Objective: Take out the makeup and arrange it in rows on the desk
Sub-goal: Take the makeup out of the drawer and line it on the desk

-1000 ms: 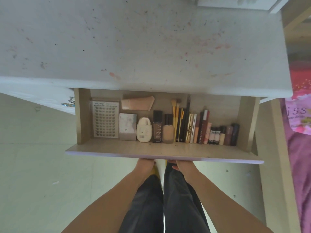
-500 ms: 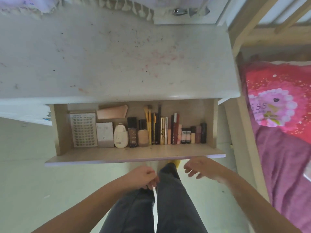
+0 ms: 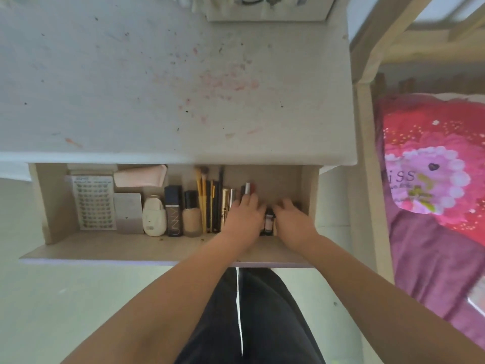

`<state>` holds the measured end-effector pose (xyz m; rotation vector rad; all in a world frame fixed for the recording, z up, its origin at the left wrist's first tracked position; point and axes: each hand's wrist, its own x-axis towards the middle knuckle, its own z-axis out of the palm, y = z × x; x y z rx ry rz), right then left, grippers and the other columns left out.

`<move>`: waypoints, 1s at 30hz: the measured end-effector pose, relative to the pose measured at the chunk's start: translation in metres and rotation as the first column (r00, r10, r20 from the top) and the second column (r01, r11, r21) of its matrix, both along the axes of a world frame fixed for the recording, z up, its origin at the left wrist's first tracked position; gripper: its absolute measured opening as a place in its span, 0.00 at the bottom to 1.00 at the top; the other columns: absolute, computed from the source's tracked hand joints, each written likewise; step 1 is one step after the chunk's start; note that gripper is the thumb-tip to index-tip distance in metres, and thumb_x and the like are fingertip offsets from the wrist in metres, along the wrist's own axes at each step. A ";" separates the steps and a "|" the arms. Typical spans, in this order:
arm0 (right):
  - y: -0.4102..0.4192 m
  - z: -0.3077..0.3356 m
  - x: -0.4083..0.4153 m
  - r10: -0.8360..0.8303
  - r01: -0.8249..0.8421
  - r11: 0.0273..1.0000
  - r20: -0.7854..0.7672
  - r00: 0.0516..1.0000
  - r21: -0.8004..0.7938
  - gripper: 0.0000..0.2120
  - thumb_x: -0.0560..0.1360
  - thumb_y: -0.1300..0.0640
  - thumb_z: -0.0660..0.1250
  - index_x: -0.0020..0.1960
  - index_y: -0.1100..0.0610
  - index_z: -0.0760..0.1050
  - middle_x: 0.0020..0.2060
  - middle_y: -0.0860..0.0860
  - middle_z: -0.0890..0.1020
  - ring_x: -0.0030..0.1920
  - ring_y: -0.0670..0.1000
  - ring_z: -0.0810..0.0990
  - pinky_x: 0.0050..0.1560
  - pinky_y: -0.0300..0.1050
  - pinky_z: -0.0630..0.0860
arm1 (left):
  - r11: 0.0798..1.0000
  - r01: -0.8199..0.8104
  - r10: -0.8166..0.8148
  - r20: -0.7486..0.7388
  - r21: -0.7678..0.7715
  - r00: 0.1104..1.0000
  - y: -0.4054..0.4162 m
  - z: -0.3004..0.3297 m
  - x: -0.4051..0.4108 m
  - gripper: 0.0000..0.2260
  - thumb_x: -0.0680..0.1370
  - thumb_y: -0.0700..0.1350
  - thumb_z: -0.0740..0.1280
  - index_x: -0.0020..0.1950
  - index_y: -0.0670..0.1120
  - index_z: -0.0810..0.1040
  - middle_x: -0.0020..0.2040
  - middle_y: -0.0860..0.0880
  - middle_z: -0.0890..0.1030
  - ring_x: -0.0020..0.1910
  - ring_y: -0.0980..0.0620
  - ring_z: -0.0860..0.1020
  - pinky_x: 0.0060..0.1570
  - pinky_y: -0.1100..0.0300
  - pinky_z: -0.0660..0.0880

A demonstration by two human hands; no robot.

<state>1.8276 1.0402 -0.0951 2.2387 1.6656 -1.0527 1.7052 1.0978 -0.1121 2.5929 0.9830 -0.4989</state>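
Note:
The open drawer (image 3: 49, 206) under the white desk top (image 3: 131, 88) holds the makeup in a row. From the left lie a lash card (image 3: 94, 203), a grey palette (image 3: 130, 210), a white bottle (image 3: 154, 218), a dark UNNY box (image 3: 173, 211), a foundation bottle (image 3: 192, 216), brushes (image 3: 203, 195) and a gold tube (image 3: 226, 203). A pink pouch (image 3: 141, 176) lies behind them. My left hand (image 3: 244, 214) covers the lipstick tubes. My right hand (image 3: 291, 219) covers the small bottles at the right end. One small bottle (image 3: 268, 223) shows between the hands. Blur hides the fingertips.
The stained desk top carries nothing but a mirror base (image 3: 265, 9) at its back edge. A wooden bed frame (image 3: 367, 179) and a pink pillow (image 3: 430, 164) stand close on the right. My legs in dark trousers are below the drawer front.
Both hands let go of the drawer front, dropped back briefly, then reached into the drawer's right end. The view shifted left and up over the desk.

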 end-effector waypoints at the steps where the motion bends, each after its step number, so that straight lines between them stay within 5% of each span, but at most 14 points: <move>1: -0.003 -0.005 0.000 0.021 -0.022 1.000 0.023 1.000 0.020 0.18 0.77 0.60 0.62 0.67 0.54 0.66 0.62 0.54 0.68 0.54 0.54 0.75 0.52 0.48 0.75 | 1.000 0.021 -0.020 -0.008 0.021 1.000 -0.002 -0.004 -0.001 0.24 0.74 0.40 0.63 0.71 0.43 0.65 0.66 0.40 0.67 0.66 0.40 0.65 0.63 0.47 0.66; 9: -0.009 -0.021 -0.004 0.081 -0.086 0.991 0.049 0.995 0.099 0.16 0.77 0.59 0.61 0.64 0.54 0.68 0.62 0.53 0.70 0.58 0.53 0.73 0.51 0.47 0.77 | 0.999 0.029 -0.031 0.051 0.034 0.998 -0.008 -0.009 -0.017 0.20 0.76 0.40 0.62 0.68 0.46 0.66 0.68 0.43 0.66 0.66 0.43 0.64 0.64 0.50 0.63; 12: -0.008 -0.021 -0.002 0.084 -0.088 0.988 0.042 0.996 0.129 0.14 0.77 0.59 0.61 0.63 0.53 0.68 0.61 0.51 0.73 0.59 0.53 0.73 0.57 0.47 0.73 | 0.999 0.051 -0.050 0.085 -0.008 0.995 -0.006 -0.010 -0.017 0.19 0.76 0.40 0.62 0.67 0.46 0.67 0.70 0.45 0.66 0.68 0.45 0.63 0.65 0.50 0.61; 18: 0.008 -0.031 0.006 0.152 -0.169 0.972 0.113 0.982 0.162 0.09 0.78 0.57 0.58 0.58 0.52 0.70 0.55 0.51 0.77 0.54 0.54 0.75 0.56 0.46 0.68 | 0.995 0.095 -0.090 0.158 -0.028 0.983 0.013 -0.028 -0.007 0.14 0.76 0.42 0.62 0.61 0.45 0.72 0.60 0.45 0.76 0.62 0.45 0.69 0.63 0.49 0.62; 25: 0.010 -0.029 0.007 0.153 -0.153 0.980 0.009 0.988 0.127 0.09 0.77 0.57 0.61 0.57 0.53 0.70 0.53 0.52 0.74 0.49 0.54 0.76 0.46 0.42 0.67 | 0.974 -0.075 0.141 0.310 -0.216 0.940 0.006 -0.028 -0.006 0.10 0.75 0.42 0.65 0.56 0.46 0.74 0.56 0.47 0.77 0.57 0.47 0.72 0.55 0.52 0.68; 30: 0.021 -0.023 0.011 0.163 -0.163 0.987 -0.072 0.984 0.003 0.07 0.77 0.56 0.62 0.53 0.55 0.74 0.52 0.54 0.73 0.47 0.55 0.75 0.45 0.45 0.69 | 0.887 -0.148 0.295 0.289 -0.438 0.911 0.005 -0.019 -0.011 0.09 0.75 0.40 0.65 0.55 0.46 0.74 0.53 0.49 0.76 0.53 0.50 0.73 0.50 0.58 0.71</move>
